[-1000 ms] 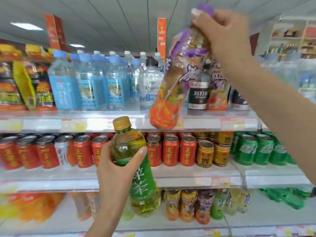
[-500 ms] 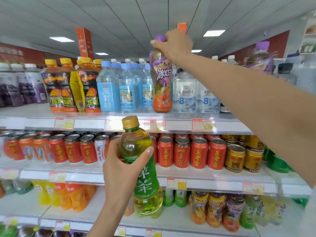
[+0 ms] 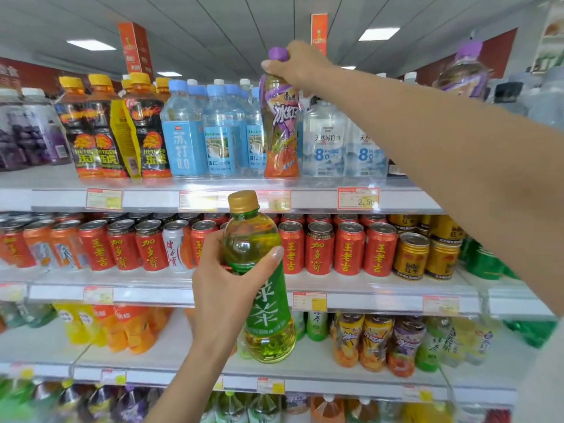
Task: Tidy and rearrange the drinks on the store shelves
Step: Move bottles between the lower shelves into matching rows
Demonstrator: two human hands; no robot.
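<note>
My right hand [image 3: 300,67] grips the purple cap and neck of an iced tea bottle [image 3: 279,129] with a purple and orange label. That bottle stands upright on the top shelf [image 3: 158,196], between blue-label water bottles [image 3: 219,132] and clear soda water bottles [image 3: 325,138]. My left hand [image 3: 222,288] holds a green tea bottle [image 3: 259,279] with a gold cap and green label, upright in front of the middle shelf of red cans [image 3: 317,248].
Black and orange energy drink bottles [image 3: 113,129] stand at the top left. Gold cans [image 3: 424,254] and green cans [image 3: 482,261] fill the middle shelf's right. The lower shelf [image 3: 305,370] carries several iced tea and juice bottles [image 3: 375,343]. Price tags line the shelf edges.
My right hand swung the purple-capped bottle from tilted in the air to upright on the top shelf. The view shifted left. The green tea bottle stayed in my left hand.
</note>
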